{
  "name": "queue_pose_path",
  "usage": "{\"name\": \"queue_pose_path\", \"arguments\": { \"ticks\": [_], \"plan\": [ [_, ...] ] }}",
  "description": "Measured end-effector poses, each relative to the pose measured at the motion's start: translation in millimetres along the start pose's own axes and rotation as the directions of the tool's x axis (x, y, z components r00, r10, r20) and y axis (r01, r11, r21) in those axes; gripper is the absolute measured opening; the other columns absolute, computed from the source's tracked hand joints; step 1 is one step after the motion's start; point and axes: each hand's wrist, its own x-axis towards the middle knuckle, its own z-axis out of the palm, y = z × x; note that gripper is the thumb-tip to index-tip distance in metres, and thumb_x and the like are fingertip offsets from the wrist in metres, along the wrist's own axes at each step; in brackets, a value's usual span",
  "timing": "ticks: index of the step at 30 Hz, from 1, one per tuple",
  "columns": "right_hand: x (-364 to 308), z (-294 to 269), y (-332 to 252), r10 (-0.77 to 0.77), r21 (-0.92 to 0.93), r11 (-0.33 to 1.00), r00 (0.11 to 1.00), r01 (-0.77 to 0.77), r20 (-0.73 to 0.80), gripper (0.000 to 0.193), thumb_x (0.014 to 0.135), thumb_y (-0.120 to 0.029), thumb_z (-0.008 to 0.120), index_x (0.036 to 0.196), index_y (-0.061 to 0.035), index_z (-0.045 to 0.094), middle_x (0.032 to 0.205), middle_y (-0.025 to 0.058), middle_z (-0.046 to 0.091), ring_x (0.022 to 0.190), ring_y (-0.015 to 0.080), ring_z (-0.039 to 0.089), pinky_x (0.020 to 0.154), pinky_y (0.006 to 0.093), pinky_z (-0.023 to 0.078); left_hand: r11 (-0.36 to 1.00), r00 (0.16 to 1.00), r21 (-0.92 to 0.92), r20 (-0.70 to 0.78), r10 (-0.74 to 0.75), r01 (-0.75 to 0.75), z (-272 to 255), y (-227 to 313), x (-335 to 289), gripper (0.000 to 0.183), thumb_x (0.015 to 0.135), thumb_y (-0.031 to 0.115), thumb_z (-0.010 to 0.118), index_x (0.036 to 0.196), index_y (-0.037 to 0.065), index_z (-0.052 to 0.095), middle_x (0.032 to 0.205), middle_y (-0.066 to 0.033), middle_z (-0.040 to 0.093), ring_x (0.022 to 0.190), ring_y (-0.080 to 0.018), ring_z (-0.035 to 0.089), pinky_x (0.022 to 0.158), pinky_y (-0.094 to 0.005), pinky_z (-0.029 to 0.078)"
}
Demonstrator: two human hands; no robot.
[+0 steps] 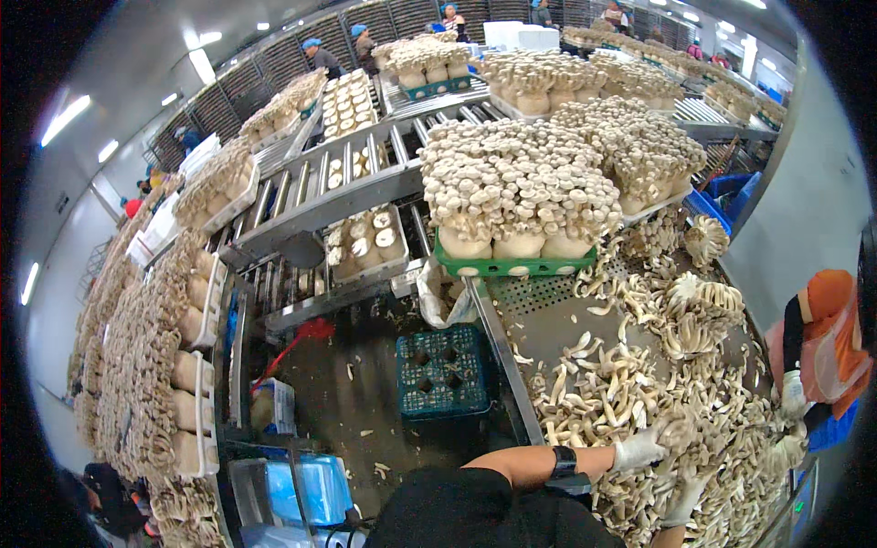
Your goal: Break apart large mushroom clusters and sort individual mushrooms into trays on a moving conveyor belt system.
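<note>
A white glove covers my left hand [642, 449], which reaches in over a steel sorting table. Its fingers curl against a clump of brown-capped mushrooms [677, 427] and seem to grip its edge. Closer to me and further right, my gloved right hand [685, 500] dips into the loose mushroom pile [630, 388]; its fingertips are lost among the stems, so their grip is hidden. Loose stems and caps surround both hands. Larger uncut clusters [699, 310] lie farther up the table. On my left wrist is a dark band [565, 461].
A green crate [516, 266] of mushroom-topped bottles stands at the table's far end, beside roller conveyors [320, 187]. Left of the table's metal edge [502, 356], a dark green crate [443, 370] sits on the floor. A co-worker's gloved hand [793, 393] is at the right side.
</note>
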Motion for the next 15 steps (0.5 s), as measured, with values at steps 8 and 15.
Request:
{"name": "queue_pose_path", "arguments": {
  "ticks": [8,15],
  "plan": [
    [31.0,-73.4,45.0,-0.432,-0.588,0.370,0.693,0.720,0.577,0.047,0.074,-0.009,0.055,0.121,-0.0027,0.052,0.134,0.0196,0.036,0.121,0.0355,0.036,0.102,0.0423,0.029,0.907,0.963,-0.352,0.215,-0.161,0.230,23.4,8.6,-9.3,0.077,0.078,-0.006,0.053,0.144,0.012,0.018,0.113,-0.0033,0.056,0.083,-0.0060,0.052,0.068,-0.0208,0.045],
    [20.8,-66.5,27.6,-0.222,-0.416,0.663,0.695,0.622,0.684,0.044,0.077,0.002,0.053,0.121,0.0011,0.050,0.121,0.0171,0.048,0.107,0.0265,0.049,0.093,0.0333,0.038,0.833,0.982,0.549,0.104,-0.155,0.073,24.1,12.6,-30.2,0.064,0.076,-0.005,0.052,0.137,0.005,0.036,0.115,-0.0059,0.055,0.091,-0.0105,0.051,0.075,-0.0249,0.044]
  ]
}}
